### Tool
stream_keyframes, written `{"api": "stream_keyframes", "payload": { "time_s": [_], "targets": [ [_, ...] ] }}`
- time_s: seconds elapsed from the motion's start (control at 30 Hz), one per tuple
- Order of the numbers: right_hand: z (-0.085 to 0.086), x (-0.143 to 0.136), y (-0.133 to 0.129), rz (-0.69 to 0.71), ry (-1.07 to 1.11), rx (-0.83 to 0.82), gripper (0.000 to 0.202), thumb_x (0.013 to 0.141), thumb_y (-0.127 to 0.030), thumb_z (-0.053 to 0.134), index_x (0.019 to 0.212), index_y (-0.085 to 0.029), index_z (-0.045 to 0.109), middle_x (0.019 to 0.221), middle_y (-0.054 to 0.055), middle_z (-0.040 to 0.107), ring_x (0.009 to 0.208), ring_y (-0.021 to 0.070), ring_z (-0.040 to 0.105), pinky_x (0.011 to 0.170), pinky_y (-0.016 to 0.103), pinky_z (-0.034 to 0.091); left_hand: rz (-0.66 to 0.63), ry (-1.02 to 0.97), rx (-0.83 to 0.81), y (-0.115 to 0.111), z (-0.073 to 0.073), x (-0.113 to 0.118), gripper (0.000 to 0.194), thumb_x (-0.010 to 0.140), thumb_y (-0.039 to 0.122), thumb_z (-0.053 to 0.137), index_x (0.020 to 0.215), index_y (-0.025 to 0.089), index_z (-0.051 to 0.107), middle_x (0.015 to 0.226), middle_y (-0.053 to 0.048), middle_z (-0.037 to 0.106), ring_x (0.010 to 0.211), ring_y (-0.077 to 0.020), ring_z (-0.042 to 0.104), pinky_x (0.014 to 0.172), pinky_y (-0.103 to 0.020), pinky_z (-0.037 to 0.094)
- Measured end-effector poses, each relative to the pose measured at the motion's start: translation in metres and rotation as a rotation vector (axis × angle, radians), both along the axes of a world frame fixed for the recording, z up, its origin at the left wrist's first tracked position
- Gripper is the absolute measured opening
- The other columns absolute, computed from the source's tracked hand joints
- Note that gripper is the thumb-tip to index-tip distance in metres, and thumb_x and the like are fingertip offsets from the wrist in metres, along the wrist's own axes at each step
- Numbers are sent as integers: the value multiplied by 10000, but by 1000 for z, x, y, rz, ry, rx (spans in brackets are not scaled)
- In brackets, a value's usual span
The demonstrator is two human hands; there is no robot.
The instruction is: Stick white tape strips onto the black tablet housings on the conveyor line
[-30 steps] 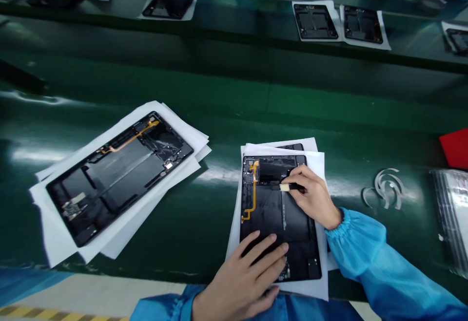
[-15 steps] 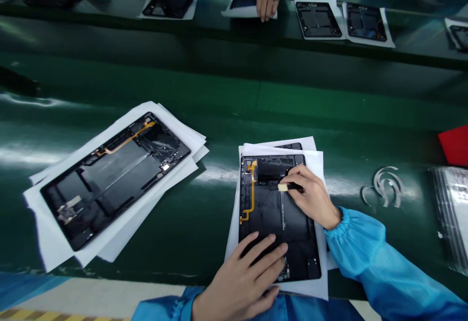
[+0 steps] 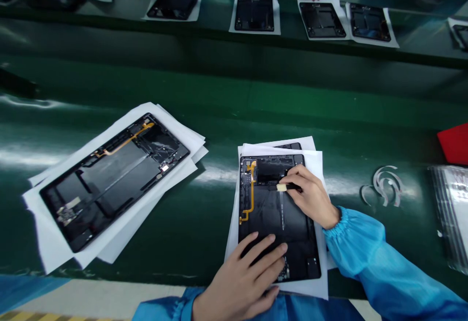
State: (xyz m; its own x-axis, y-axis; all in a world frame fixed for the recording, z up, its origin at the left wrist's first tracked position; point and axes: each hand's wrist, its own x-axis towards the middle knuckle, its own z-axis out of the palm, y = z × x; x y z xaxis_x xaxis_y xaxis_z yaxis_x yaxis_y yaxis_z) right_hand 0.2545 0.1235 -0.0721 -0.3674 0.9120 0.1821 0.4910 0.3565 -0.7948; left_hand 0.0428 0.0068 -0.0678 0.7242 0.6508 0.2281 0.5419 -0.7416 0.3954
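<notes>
Your right hand [image 3: 310,194] had thumb and forefinger pinched on a small dark strip [image 3: 295,188] with a pale block [image 3: 281,187] just left of those fingertips; strip lay roughly sideways, pale end pointing left, across the tablet's length. Whether its tip touched the parts below, couldn't tell. Your left hand [image 3: 248,277] was flat, fingers spread and gripping nothing, pointing away and a bit right, pressed over the near-left corner of the open tablet [image 3: 266,223]. That tablet sat under both sets of fingers, insides up, long axis running away from you, far end leaning slightly left. Orange ribbon [image 3: 251,199] ran lengthwise along its left edge, beyond your left fingertips and left of your right ones. White sheet [image 3: 321,287] stuck out beneath; part of another tablet [image 3: 292,146] showed past the far edge, beyond your right fingers. Well left of your left fingers, a second open tablet [image 3: 117,179] lay on sheets, long axis slanting from near-left to far-right. Curled strips [image 3: 397,189] lay right of your right fingers, clear sleeves [image 3: 451,214] and a red item [image 3: 455,143] farther right.
</notes>
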Motion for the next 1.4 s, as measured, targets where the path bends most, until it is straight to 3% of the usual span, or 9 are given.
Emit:
{"api": "stream_keyframes", "payload": {
  "time_s": [0.17, 0.27, 0.37, 0.6, 0.8, 0.97, 1.2, 1.3, 1.4],
  "targets": [
    [-1, 0, -1, 17, 1, 2, 317, 823, 4, 463, 973, -195, 659, 973, 47, 578, 888, 163, 619, 827, 291, 547, -59, 108, 78, 3, 4, -6, 523, 929, 586, 482, 1249, 201, 636, 1361, -23, 595, 1265, -244, 459, 1182, -406, 101],
    [-1, 0, -1, 13, 18, -15, 373, 839, 2, 452, 1085, -214, 630, 1015, 46, 581, 928, 163, 614, 851, 293, 539, 32, 213, 128, 9, 9, -7, 823, 812, 794, 408, 1388, 219, 537, 1419, -85, 530, 1300, -337, 399, 1163, -464, 66],
    [0, -1, -1, -48, 53, -25, 390, 844, -6, 470, 1135, -228, 606, 1008, 40, 589, 911, 162, 608, 818, 289, 535, 128, 261, 133, 22, 13, -3, 897, 763, 846, 388, 1429, 252, 488, 1457, -143, 471, 1332, -385, 357, 1142, -485, 64],
    [2, -2, 0, -220, 241, -45, 164, 859, -103, 599, 963, -214, 657, 862, -5, 600, 643, 109, 496, 626, 240, 454, 280, 237, 50, 66, 12, 10, 590, 914, 598, 481, 1430, 313, 465, 1534, -155, 350, 1419, -396, 270, 1106, -538, 195],
    [23, 11, -9, -263, 126, -13, 165, 858, -87, 572, 938, -208, 651, 842, -3, 608, 713, 127, 554, 669, 236, 463, 396, 47, -130, 78, 4, 4, 424, 975, 364, 473, 1391, 281, 459, 1556, -123, 291, 1436, -345, 261, 1115, -542, 283],
    [22, 43, -46, -280, -167, -53, 226, 872, -93, 501, 1028, -201, 624, 967, 46, 640, 899, 186, 642, 779, 281, 503, 738, -58, -152, 68, 0, -29, 177, 954, 356, 481, 1019, 212, 560, 1372, -141, 473, 1401, -354, 307, 1093, -595, 292],
    [-3, 51, -84, -342, -343, -91, 284, 932, -227, 460, 1191, -198, 573, 973, 73, 663, 814, 217, 689, 641, 305, 552, 723, -57, -338, 24, 1, -26, 149, 938, 362, 503, 952, 224, 558, 1403, -141, 403, 1402, -372, 268, 1034, -628, 340],
    [-5, 47, -84, -351, -323, -52, 267, 944, -247, 448, 1166, -201, 590, 966, 72, 681, 823, 220, 701, 699, 323, 569, 792, -250, -524, 16, 18, -14, 163, 948, 384, 491, 991, 239, 553, 1245, -119, 532, 1216, -301, 509, 904, -456, 502],
    [-4, 50, -83, -426, -250, -7, 234, 940, -277, 477, 1123, -217, 611, 982, 62, 708, 854, 214, 712, 732, 302, 578, 804, -434, -769, 33, 39, -9, 264, 952, 418, 487, 1148, 243, 504, 764, -1, 610, 656, -162, 603, 543, -238, 485]
  ]
}}
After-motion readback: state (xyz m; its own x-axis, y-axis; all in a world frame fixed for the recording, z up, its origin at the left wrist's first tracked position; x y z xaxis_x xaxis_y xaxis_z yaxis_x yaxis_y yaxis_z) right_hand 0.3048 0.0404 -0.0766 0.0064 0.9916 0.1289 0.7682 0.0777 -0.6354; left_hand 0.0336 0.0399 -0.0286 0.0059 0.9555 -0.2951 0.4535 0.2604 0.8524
